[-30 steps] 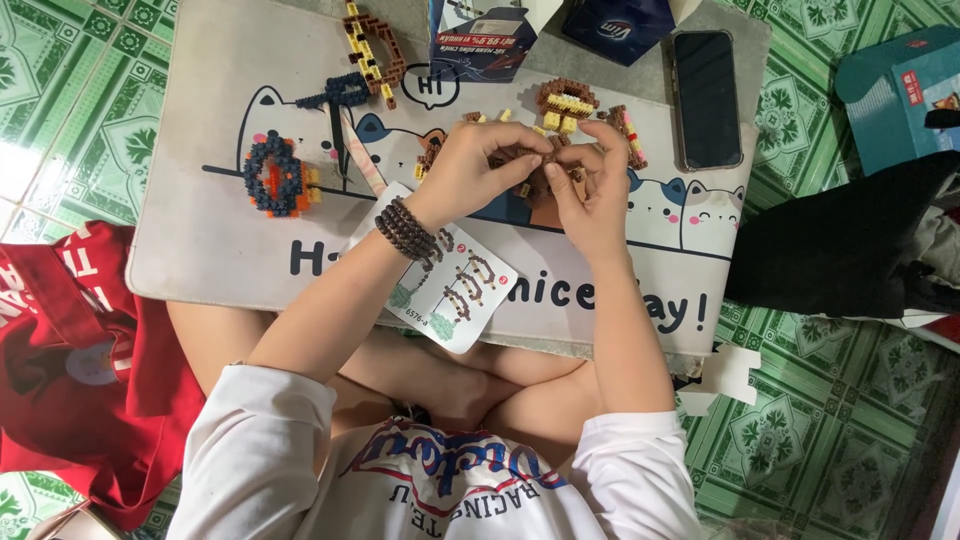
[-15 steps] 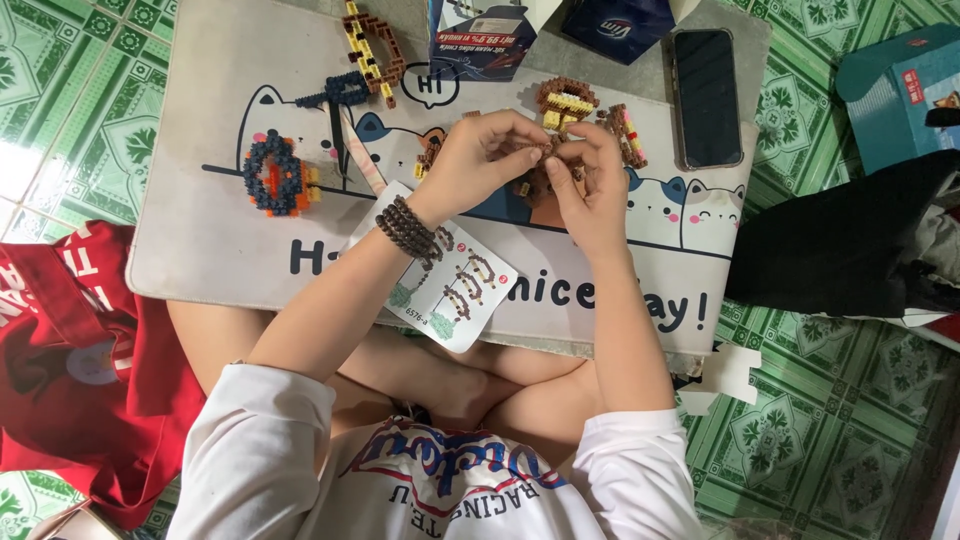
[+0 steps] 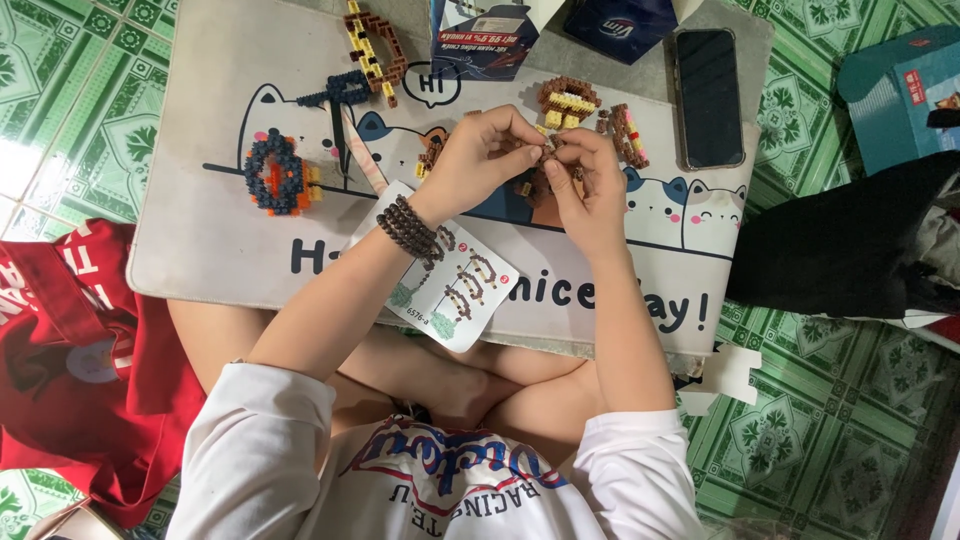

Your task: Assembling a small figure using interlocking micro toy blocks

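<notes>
My left hand (image 3: 482,150) and my right hand (image 3: 588,178) meet over the middle of a grey cartoon-cat mat (image 3: 220,230). Their fingertips pinch a small brown brick piece (image 3: 548,146) between them. A beaded bracelet circles my left wrist. A brown and yellow brick model (image 3: 566,102) lies just beyond the hands. Another brown striped brick part (image 3: 628,134) sits to its right. Under my left forearm lies an instruction sheet (image 3: 462,290).
A blue and orange round brick build (image 3: 274,174) and a dark blue cross-shaped build (image 3: 338,92) lie left on the mat. A brown brick chain (image 3: 372,40), two boxes (image 3: 486,34) and a black phone (image 3: 708,96) are at the far edge. Red bag (image 3: 70,350) at left.
Both hands stay together over the mat; fingers have shifted slightly around the small piece.
</notes>
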